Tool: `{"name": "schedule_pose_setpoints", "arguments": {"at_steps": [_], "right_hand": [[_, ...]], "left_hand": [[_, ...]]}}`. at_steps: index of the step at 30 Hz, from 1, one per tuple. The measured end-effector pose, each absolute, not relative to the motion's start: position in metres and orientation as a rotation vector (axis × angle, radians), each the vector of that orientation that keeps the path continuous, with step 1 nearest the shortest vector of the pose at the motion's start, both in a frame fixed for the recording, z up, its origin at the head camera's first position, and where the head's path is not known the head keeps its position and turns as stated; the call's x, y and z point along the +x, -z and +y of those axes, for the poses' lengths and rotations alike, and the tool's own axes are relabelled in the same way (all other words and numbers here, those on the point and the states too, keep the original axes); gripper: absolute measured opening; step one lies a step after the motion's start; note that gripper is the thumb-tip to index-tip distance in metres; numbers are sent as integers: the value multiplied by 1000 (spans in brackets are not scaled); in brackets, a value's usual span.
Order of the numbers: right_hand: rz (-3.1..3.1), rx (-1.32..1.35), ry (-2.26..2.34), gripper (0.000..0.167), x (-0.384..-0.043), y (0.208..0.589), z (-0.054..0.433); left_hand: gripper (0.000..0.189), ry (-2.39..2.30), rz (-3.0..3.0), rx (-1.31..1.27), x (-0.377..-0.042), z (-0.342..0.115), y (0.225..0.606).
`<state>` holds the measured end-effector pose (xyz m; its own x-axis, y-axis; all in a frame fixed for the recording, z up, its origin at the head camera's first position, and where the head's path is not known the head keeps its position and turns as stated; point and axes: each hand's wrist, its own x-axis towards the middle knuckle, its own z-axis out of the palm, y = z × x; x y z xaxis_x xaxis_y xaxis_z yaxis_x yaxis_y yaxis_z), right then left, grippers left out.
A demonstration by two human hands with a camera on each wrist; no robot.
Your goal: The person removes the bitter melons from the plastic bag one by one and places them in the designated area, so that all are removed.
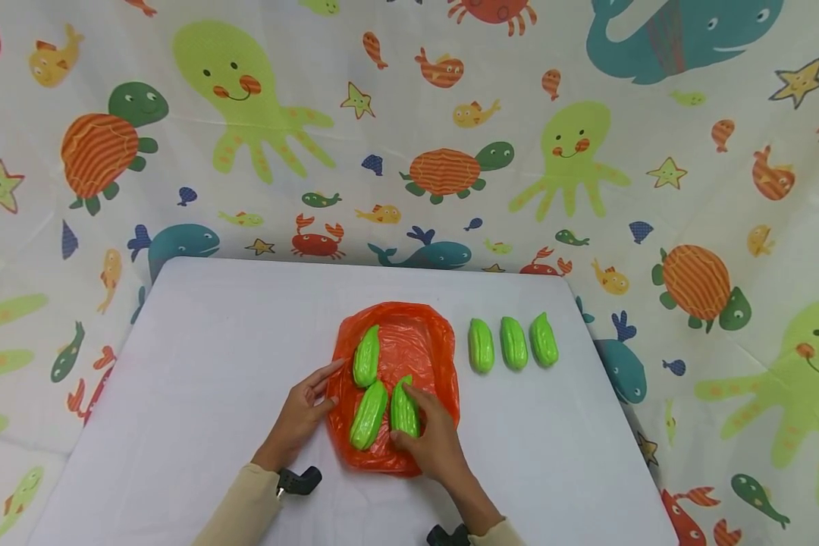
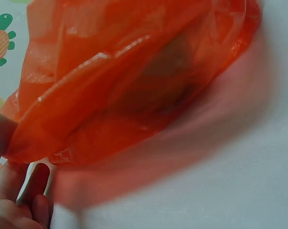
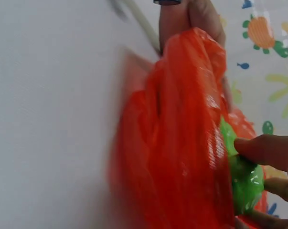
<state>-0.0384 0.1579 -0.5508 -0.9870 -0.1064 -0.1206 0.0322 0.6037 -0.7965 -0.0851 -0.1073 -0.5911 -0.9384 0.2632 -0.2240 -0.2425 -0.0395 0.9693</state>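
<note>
An orange-red plastic bag (image 1: 445, 334) lies spread on the table with its mouth facing up. My left hand (image 1: 302, 413) pinches the bag's left edge between thumb and fingers; the left wrist view shows the thin plastic (image 2: 81, 119) between them. Inside the bag, my right hand (image 1: 437, 436) grips a glossy green ridged gourd (image 1: 404, 413), thumb on one side and fingers on the other. That gourd (image 3: 246, 186) shows partly behind the bag's rim in the right wrist view. Two similar gourds, an upper one (image 1: 366, 356) and a lower one (image 1: 369, 417), lie along the bag's left side.
Right of the bag, a row of three more green gourds stands apart on the white table (image 1: 232, 326): a left one (image 1: 481, 346), a middle one (image 1: 514, 343) and a right one (image 1: 544, 340). A curtain (image 1: 396, 114) printed with sea animals hangs behind the table.
</note>
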Motion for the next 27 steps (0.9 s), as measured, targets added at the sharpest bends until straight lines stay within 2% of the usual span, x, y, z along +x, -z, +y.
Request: {"name": "schedule_pose_setpoints", "arguments": {"at_steps": [15, 27], "right_hand": [[2811, 73, 1533, 87, -61, 523, 202], [2888, 154, 1482, 89, -71, 522, 244]], "left_hand": [[63, -2027, 1909, 13, -84, -106, 592], [63, -2030, 1912, 31, -85, -106, 592]]}}
